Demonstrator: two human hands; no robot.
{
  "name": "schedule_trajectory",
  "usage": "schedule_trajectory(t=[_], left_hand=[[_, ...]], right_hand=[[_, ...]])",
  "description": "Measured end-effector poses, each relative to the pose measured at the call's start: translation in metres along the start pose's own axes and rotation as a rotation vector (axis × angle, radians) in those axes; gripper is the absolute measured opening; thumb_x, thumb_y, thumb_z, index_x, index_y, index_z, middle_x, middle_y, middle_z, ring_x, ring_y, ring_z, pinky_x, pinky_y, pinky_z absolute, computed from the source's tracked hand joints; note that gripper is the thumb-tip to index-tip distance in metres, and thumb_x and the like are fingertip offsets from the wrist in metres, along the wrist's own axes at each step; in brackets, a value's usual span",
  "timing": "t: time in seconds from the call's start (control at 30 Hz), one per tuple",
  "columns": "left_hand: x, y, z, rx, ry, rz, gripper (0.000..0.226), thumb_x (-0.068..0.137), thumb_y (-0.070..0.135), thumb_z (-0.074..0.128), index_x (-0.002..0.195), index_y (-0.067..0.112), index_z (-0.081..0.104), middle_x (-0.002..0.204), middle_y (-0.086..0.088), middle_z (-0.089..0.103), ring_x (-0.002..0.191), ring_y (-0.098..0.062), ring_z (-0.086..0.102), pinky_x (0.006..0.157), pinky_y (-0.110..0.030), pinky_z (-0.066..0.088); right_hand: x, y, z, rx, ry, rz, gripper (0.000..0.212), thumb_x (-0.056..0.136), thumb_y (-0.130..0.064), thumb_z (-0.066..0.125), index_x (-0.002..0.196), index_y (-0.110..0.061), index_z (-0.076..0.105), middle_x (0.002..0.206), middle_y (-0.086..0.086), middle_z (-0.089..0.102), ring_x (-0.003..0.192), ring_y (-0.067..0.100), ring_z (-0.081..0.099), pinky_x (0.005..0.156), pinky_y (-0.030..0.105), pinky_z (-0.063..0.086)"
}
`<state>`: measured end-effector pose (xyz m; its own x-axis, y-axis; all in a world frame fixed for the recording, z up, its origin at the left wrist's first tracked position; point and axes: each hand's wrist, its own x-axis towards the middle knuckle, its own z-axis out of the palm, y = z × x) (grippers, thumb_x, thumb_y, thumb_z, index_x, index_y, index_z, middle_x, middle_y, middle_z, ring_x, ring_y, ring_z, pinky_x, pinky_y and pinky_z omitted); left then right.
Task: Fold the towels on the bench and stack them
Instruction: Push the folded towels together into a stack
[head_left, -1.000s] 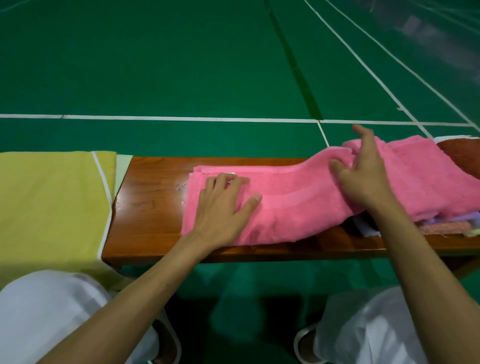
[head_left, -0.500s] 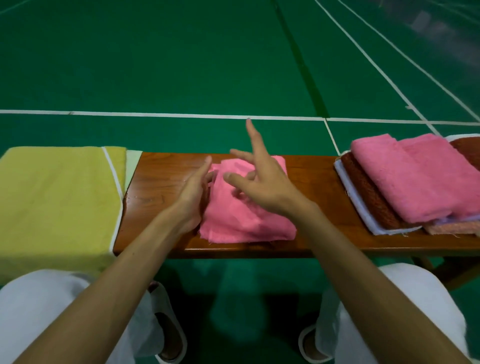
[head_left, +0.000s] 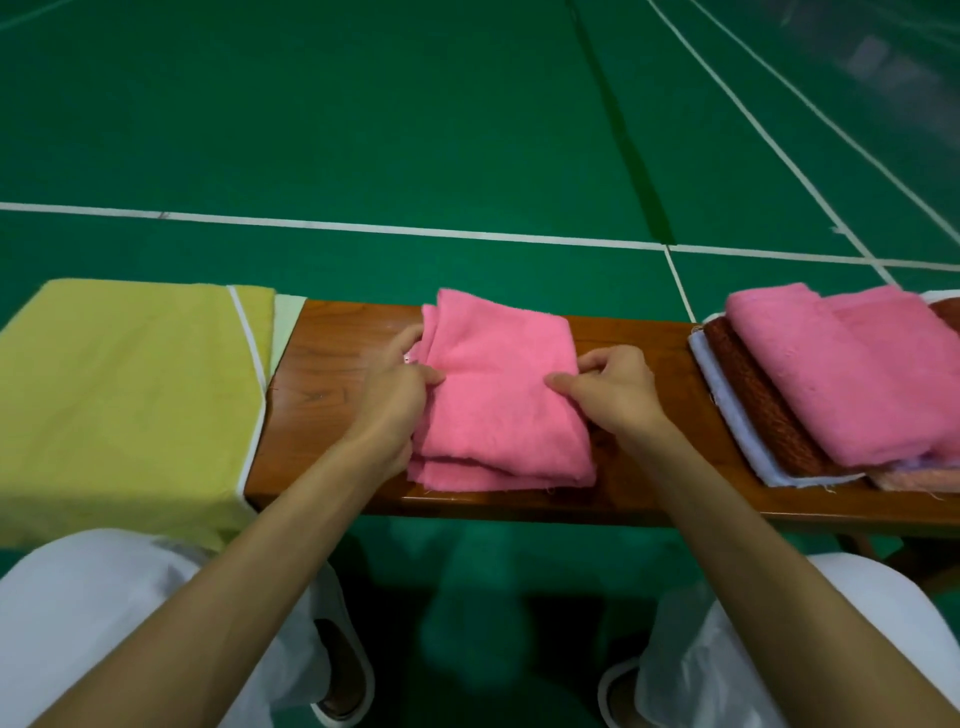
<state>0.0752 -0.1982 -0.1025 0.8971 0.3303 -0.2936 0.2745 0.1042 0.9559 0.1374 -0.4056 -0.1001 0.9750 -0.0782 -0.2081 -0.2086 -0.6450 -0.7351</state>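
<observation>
A folded pink towel (head_left: 498, 395) lies in the middle of the wooden bench (head_left: 343, 332). My left hand (head_left: 395, 395) grips the towel's left edge, thumb on top and fingers curled under the layers. My right hand (head_left: 613, 389) pinches its right edge, thumb on top. On the right end of the bench sits a stack of towels (head_left: 810, 395): a pink one on top, a rust-brown one and a white one under it.
A yellow-green cloth (head_left: 124, 395) with a white stripe covers the bench's left end. Green court floor with white lines (head_left: 363, 228) lies beyond the bench. My knees in white trousers (head_left: 104, 613) and white shoes are below the bench's front edge.
The long pink towel was folded over into a small rectangle. My right hand came down from above it to the right edge, and my left hand closed on the left edge.
</observation>
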Motion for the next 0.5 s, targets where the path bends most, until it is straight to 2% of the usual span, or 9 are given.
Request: schedule_trajectory(t=[0.03, 0.1, 0.17, 0.2, 0.27, 0.33, 0.37, 0.43, 0.5], left_hand=[[-0.004, -0.002, -0.003, 0.075, 0.012, 0.014, 0.056, 0.079, 0.006, 0.054, 0.13, 0.027, 0.065, 0.128, -0.004, 0.068, 0.113, -0.028, 0.064, 0.096, -0.05, 0.053], [-0.012, -0.009, -0.007, 0.303, 0.024, 0.097, 0.045, 0.087, 0.012, 0.06, 0.131, 0.021, 0.062, 0.13, -0.001, 0.066, 0.111, -0.02, 0.063, 0.091, -0.038, 0.052], [-0.02, -0.013, -0.012, 0.716, 0.15, 0.276, 0.033, 0.093, 0.032, 0.068, 0.122, 0.018, 0.063, 0.117, 0.001, 0.068, 0.099, -0.015, 0.063, 0.077, -0.032, 0.05], [-0.023, -0.014, -0.015, 0.95, 0.254, 0.368, 0.041, 0.09, 0.047, 0.067, 0.12, 0.019, 0.062, 0.114, 0.0, 0.066, 0.098, -0.016, 0.06, 0.074, -0.033, 0.047], [-0.023, -0.013, -0.019, 1.183, 0.343, 0.546, 0.061, 0.089, 0.064, 0.055, 0.13, 0.019, 0.056, 0.125, -0.005, 0.058, 0.112, -0.024, 0.051, 0.084, -0.039, 0.046], [-0.017, -0.013, -0.02, 1.211, 0.19, 0.676, 0.071, 0.096, 0.065, 0.04, 0.153, 0.022, 0.042, 0.157, -0.007, 0.041, 0.143, -0.028, 0.035, 0.113, -0.047, 0.036], [-0.013, -0.015, -0.018, 1.238, 0.068, 0.721, 0.071, 0.1, 0.063, 0.031, 0.161, 0.025, 0.03, 0.169, -0.004, 0.023, 0.155, -0.026, 0.018, 0.124, -0.049, 0.021], [-0.005, -0.026, -0.015, 1.316, -0.15, 0.758, 0.068, 0.105, 0.059, 0.016, 0.165, 0.029, 0.009, 0.173, 0.0, -0.004, 0.159, -0.019, -0.012, 0.129, -0.051, 0.0], [0.001, -0.036, -0.014, 1.359, -0.256, 0.689, 0.07, 0.104, 0.061, 0.009, 0.164, 0.028, -0.004, 0.17, 0.001, -0.015, 0.156, -0.017, -0.022, 0.129, -0.051, -0.004]], right_hand=[[0.001, 0.001, 0.002, -0.002, 0.016, -0.005, 0.022, 0.078, -0.037, 0.087, 0.076, -0.022, 0.07, 0.085, -0.004, 0.073, 0.086, 0.02, 0.069, 0.082, 0.049, 0.06], [0.001, 0.002, 0.005, -0.006, 0.039, -0.027, 0.026, 0.077, -0.041, 0.087, 0.085, -0.026, 0.068, 0.092, -0.005, 0.072, 0.092, 0.019, 0.069, 0.085, 0.048, 0.059], [-0.002, 0.002, 0.006, -0.074, 0.09, -0.108, 0.044, 0.081, -0.049, 0.082, 0.112, -0.022, 0.063, 0.104, -0.003, 0.068, 0.1, 0.02, 0.066, 0.089, 0.046, 0.058], [-0.003, 0.003, 0.006, -0.132, 0.133, -0.174, 0.055, 0.085, -0.053, 0.076, 0.125, -0.021, 0.058, 0.114, -0.002, 0.065, 0.108, 0.021, 0.063, 0.093, 0.045, 0.056], [-0.006, 0.003, 0.005, -0.229, 0.171, -0.364, 0.066, 0.094, -0.057, 0.061, 0.146, -0.02, 0.044, 0.141, 0.004, 0.053, 0.131, 0.024, 0.049, 0.107, 0.043, 0.045], [-0.009, 0.003, 0.009, -0.349, 0.08, -0.601, 0.073, 0.099, -0.058, 0.043, 0.16, -0.021, 0.028, 0.166, 0.004, 0.028, 0.152, 0.024, 0.024, 0.122, 0.044, 0.025], [-0.01, 0.003, 0.013, -0.436, 0.004, -0.677, 0.074, 0.1, -0.058, 0.035, 0.163, -0.024, 0.018, 0.172, 0.002, 0.011, 0.157, 0.023, 0.009, 0.126, 0.045, 0.014], [-0.014, 0.005, 0.024, -0.604, -0.149, -0.722, 0.074, 0.103, -0.058, 0.024, 0.164, -0.028, -0.002, 0.171, -0.003, -0.015, 0.157, 0.02, -0.015, 0.128, 0.05, -0.001], [-0.018, 0.01, 0.035, -0.72, -0.24, -0.714, 0.071, 0.105, -0.057, 0.021, 0.163, -0.029, -0.01, 0.168, -0.005, -0.023, 0.154, 0.019, -0.026, 0.127, 0.055, -0.004]])
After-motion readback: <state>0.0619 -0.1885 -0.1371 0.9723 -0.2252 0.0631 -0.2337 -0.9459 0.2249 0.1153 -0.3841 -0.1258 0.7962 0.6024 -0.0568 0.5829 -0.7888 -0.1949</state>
